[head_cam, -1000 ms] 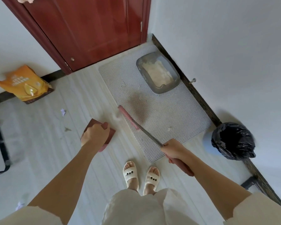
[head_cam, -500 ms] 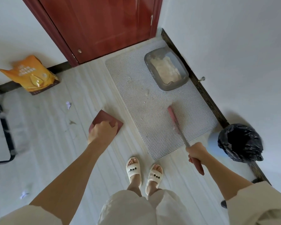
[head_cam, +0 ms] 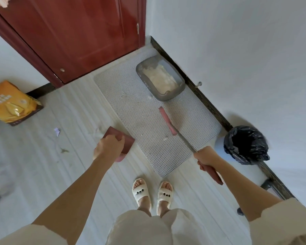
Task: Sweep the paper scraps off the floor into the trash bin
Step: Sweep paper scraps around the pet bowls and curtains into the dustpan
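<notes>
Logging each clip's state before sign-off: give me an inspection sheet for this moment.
Surface: pale plank floor; perforated grey mat by the wall.
Job's things: broom head over the mat; dustpan on the floor at the mat's edge; bin with black liner by the wall; scrap and smaller bits left of the dustpan.
Clutter: orange bag; grey tray on the mat.
Grips: left hand holds the dustpan; right hand holds the broom handle.
Cables: nothing seen.
Surroundings: red door, white walls, dark baseboard.
</notes>
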Available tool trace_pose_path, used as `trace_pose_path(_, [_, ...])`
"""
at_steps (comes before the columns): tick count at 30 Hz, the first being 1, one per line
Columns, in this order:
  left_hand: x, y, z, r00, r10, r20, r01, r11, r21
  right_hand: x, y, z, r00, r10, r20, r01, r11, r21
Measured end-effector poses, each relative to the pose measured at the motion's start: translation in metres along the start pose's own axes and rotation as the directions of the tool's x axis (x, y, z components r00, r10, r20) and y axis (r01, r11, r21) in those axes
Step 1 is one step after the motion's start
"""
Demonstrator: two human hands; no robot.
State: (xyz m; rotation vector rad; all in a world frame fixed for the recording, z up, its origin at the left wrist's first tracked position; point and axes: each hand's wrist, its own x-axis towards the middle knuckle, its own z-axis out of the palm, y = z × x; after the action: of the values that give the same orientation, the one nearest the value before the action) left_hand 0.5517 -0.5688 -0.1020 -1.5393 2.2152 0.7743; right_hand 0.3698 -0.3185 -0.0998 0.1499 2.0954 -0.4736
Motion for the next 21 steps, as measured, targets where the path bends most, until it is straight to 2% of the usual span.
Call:
trace_pose_path(3, [0.002, -0.002, -0.003, 1.000, -0.013, -0.012, 0.013, 1.000, 0.008, 0.007, -0.001, 0.022, 1.000, 0.009, 0.018, -0.008, 0.999, -0.049])
trace_pose_path(6, [0.007, -0.003, -0.006, 1.000, -0.011, -0.027, 0.011, 1.000, 0.016, 0.003, -0.005, 0.039, 0.993, 0.008, 0.117, -0.005, 1.000, -0.031])
trace_pose_path(11, [0.009, -0.001, -0.008, 0.999, 0.016, -0.037, -0.013, 0.995, 0.103, -0.018, -0.007, 0.015, 0.972, -0.077, 0.221, 0.079, 0.997, 0.000])
trace_pose_path(14, [0.011, -0.002, -0.008, 1.000, 0.010, -0.018, -0.008, 0.994, 0.106, -0.020, -0.011, 0.011, 0.975, -0.114, 0.190, 0.109, 0.993, 0.035])
trace_pose_path(21, [0.013, -0.004, -0.023, 0.999, -0.019, -0.047, 0.023, 0.995, 0.093, 0.003, -0.012, 0.016, 0.997, -0.041, 0.061, 0.037, 0.997, 0.060])
